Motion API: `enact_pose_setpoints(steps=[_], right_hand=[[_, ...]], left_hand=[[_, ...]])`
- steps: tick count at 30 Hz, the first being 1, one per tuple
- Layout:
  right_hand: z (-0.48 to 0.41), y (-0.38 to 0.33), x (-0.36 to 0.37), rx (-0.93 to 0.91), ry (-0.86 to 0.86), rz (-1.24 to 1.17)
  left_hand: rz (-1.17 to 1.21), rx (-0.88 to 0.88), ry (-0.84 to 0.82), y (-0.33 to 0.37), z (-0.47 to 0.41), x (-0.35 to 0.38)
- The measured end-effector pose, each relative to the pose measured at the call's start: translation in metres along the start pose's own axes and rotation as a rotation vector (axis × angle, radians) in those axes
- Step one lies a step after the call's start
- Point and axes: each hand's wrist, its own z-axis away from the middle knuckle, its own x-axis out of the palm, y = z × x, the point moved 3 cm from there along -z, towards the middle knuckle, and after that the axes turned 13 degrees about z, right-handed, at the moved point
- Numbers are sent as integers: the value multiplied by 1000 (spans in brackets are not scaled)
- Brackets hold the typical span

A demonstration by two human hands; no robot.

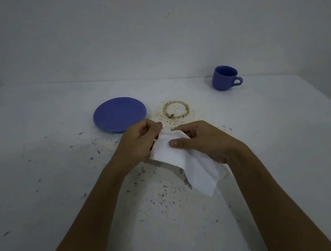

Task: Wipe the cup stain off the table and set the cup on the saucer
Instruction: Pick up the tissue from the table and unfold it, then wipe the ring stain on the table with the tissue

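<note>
A brown ring-shaped cup stain [176, 109] marks the white table [275, 133] just beyond my hands. A blue saucer [119, 114] lies to the left of the stain, bare. The blue cup [225, 78] stands upright at the far right, near the wall, its handle pointing right. Both hands hold a white paper tissue [187, 164] above the table, just short of the stain. My left hand [139, 142] pinches its top left edge. My right hand [205, 139] grips its top right part with the thumb across it. The tissue's lower end hangs down to the right.
Dark specks and crumbs are scattered over the table [157, 192] around and below my hands. A plain wall [150, 34] rises right behind the table's far edge. The table's right edge runs diagonally past the cup.
</note>
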Motion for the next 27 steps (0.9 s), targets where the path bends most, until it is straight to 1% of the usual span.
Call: enact_pose_setpoints(steps=[2,4,6,9,11,13,14,16,17,18,19,20,22,24,25,27], right_hand=[[0,9,-3,79,78,-79],[-1,19,-7,156,196,-139],[0,26,-11,246,284,-172],[-2,35,-27,338,392,-265],[-8,42,-46,397,549,-272],[-17,46,-65,448,742,-186],[-21,45,-73,428,846,-110],[-27,36,-83,311,1025,106],[-30,31,-85,239,1078,224],[-33,26,-82,166,1091,335],[-39,23,-76,95,1058,447],[-45,22,-67,45,970,563],[-57,29,-42,35,707,745],[-60,40,-23,61,489,770],[-59,44,-20,61,434,739],[-55,47,-19,22,383,700]], left_hand=[[28,18,59,-7,-1,3],[-40,69,81,-11,-1,8],[-118,125,92,-13,2,14],[-170,170,90,-19,6,21],[-260,191,65,-24,9,25],[-370,224,44,-26,11,28],[-414,246,41,-25,12,29],[-460,285,42,-23,12,31],[-474,296,41,-22,12,32],[-489,304,40,-21,13,33],[-500,312,39,-20,13,34],[-506,323,38,-20,14,34],[-510,355,37,-19,15,34],[-517,382,38,-19,15,34],[-522,390,36,-19,15,34],[-525,400,32,-19,14,34]])
